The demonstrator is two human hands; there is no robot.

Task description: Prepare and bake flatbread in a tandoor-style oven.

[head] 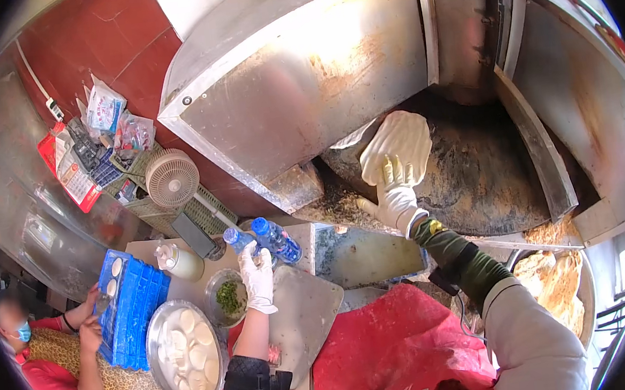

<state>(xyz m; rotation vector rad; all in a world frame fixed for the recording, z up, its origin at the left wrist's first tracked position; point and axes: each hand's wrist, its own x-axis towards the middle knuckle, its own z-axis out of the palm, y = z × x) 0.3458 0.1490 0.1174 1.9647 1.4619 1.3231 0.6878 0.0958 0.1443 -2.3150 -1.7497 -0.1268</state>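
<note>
My right hand (396,199), in a white glove, reaches over a large dark round griddle (478,175). Its spread fingers lie over the near edge of a stretched sheet of pale dough (399,140). Part of another pale sheet (353,135) shows behind it, by the metal guard. My left hand (257,278), also gloved, is at a blue-capped plastic bottle (236,238), its fingers bent and overlapping it; whether they grip it is hidden. A second blue-capped bottle (280,242) stands beside it. Just left of that hand is a metal bowl of chopped greens (229,297).
Steel guard panels (303,90) and a curved metal strip (539,147) edge the griddle. Dough rounds fill a metal basin (184,354). Left, a masked person holds a tool at a blue crate (133,311). Baked flatbreads (555,291) lie right. A fan (173,179) stands behind.
</note>
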